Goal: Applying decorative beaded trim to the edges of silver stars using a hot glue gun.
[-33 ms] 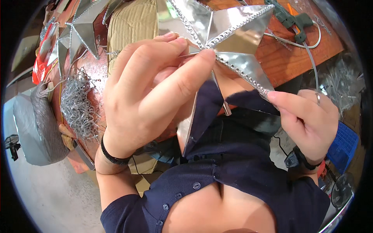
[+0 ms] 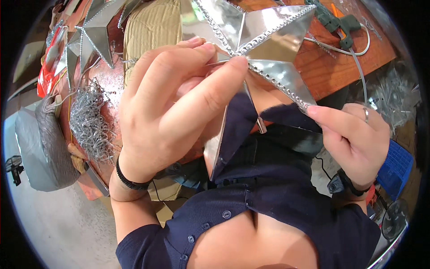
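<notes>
A mirror-finish silver star [image 2: 264, 45] is held up in front of my body, its ridges lined with silver beaded trim [image 2: 277, 83]. My left hand [image 2: 168, 98] grips it near the centre, the thumb pressed on the middle where the trims meet. Part of the star behind these fingers is hidden. My right hand [image 2: 354, 134] pinches the tip of the right-hand point, at the outer end of the trim there. From the star's underside a short metal tube [image 2: 261, 125] sticks out. Two lower points reflect dark blue cloth.
Finished-looking silver stars [image 2: 96, 33] lie at the upper left, near a heap of silver bead strands [image 2: 92, 121]. A cardboard piece [image 2: 150, 33] lies behind my left hand. On the wooden table [image 2: 354, 67] rests a green glue gun [image 2: 338, 24] with its cord. A blue basket [image 2: 395, 170] stands at the right.
</notes>
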Demonstrator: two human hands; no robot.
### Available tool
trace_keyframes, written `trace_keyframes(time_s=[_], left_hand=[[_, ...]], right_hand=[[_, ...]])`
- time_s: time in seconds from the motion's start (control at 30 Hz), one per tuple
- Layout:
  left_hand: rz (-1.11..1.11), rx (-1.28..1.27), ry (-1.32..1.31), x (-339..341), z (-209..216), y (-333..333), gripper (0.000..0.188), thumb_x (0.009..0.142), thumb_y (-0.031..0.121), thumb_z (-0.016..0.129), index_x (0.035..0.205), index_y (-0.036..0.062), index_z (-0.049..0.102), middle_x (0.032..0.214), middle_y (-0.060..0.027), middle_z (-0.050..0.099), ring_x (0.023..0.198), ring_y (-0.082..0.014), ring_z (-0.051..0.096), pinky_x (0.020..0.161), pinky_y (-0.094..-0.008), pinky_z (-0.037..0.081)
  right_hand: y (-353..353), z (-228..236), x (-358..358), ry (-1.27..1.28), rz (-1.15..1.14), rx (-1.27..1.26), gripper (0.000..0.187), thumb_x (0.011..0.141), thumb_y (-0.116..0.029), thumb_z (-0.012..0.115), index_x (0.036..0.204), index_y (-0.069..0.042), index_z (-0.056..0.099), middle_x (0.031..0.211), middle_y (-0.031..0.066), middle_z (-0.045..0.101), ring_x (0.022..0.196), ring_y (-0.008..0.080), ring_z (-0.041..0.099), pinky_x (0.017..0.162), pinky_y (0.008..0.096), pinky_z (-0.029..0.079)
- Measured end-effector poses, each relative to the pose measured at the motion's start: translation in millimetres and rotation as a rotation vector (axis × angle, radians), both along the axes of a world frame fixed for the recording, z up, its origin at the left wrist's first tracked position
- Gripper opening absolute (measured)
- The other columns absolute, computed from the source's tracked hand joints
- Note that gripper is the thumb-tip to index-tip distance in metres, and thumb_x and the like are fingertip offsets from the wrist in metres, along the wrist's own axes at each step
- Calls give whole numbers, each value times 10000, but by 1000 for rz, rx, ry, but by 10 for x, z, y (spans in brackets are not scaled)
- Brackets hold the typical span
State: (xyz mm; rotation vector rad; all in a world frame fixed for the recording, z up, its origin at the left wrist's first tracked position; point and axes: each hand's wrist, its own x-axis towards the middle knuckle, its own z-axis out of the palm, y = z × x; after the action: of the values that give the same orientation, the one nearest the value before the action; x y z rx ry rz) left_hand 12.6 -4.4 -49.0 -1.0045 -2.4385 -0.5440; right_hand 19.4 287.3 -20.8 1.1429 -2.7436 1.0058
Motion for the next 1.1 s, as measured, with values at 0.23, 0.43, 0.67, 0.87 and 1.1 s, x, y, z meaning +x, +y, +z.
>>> trace_keyframes(time_s=[0.23,0.43,0.67,0.87,1.1], left_hand=[[11,-24,33,9,-36,-35,387,750,-80,709,1113,53,715,1061,-121,653,1014,-289,674,870,-367,562],[38,-26,17,44,-10,-6,387,758,-75,703,1120,60,717,1060,-120,655,1025,-288,669,876,-363,550],[30,-38,3,43,11,-6,367,780,-65,686,1121,67,718,1069,-125,663,1028,-291,670,877,-362,542],[40,-38,7,51,13,7,368,785,-65,680,1121,79,719,1065,-122,668,1026,-294,673,869,-362,540],[47,-22,-9,49,20,27,358,797,-79,664,1119,70,714,1072,-130,675,1038,-299,668,882,-367,531]], right_hand=[[-14,-61,15,27,47,29,406,713,145,667,1088,-4,714,626,62,471,525,211,485,481,336,362],[-34,-50,1,13,60,9,412,703,153,659,1087,12,710,628,68,485,524,220,485,489,345,362],[8,-60,60,78,54,-1,383,734,112,671,1107,31,665,651,54,532,534,193,487,504,315,366],[273,-65,352,-330,-277,-168,141,778,-16,708,901,-18,639,865,16,639,611,46,500,531,206,383],[555,-222,392,-589,-244,-232,57,855,1,686,890,-1,641,705,4,596,598,45,541,551,211,384]])
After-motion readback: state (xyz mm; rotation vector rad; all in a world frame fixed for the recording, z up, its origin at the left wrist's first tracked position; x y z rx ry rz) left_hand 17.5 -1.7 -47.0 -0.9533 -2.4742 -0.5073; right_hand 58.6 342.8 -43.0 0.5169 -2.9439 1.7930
